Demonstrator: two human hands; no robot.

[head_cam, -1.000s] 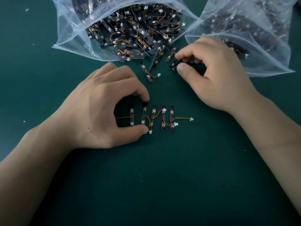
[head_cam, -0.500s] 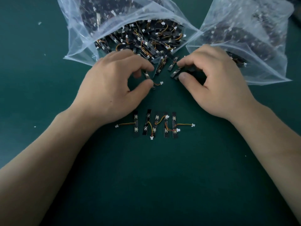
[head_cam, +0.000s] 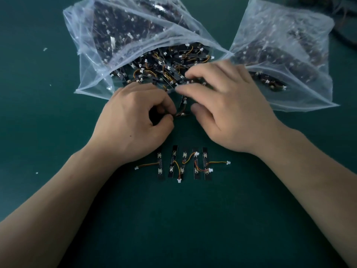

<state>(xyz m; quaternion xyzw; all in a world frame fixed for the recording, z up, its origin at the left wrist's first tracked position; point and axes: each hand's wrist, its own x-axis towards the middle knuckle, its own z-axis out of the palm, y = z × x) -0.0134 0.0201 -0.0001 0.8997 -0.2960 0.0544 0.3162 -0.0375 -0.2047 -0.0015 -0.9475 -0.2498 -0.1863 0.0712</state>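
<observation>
Green and smooth, the table [head_cam: 58, 132] carries two clear, crinkly plastic bags near its far edge. The big bag [head_cam: 123, 35] lies far and a bit left, with its mouth open toward the middle. A pile [head_cam: 166, 70] of thin black strips with curly orange wires and tiny white plugs spills out of it. The second bag [head_cam: 289, 45] lies toward the far right corner, stuffed with the same dark bits.

The left hand [head_cam: 133, 122] sits just in front of the big bag's mouth. Its fingers are curled, and the thumb and first finger pinch one small strip [head_cam: 181, 114] by its end. That strip is between the two hands, low over the table.

The right hand [head_cam: 231, 107] is beside it, its bent fingers [head_cam: 193, 74] reaching into the pile. It is blurry, so I cannot tell if it holds anything.

Nearer the middle, just below both hands, five long, flat strips lie side by side in a row [head_cam: 184, 164]. Their wires loop out to the sides.
</observation>
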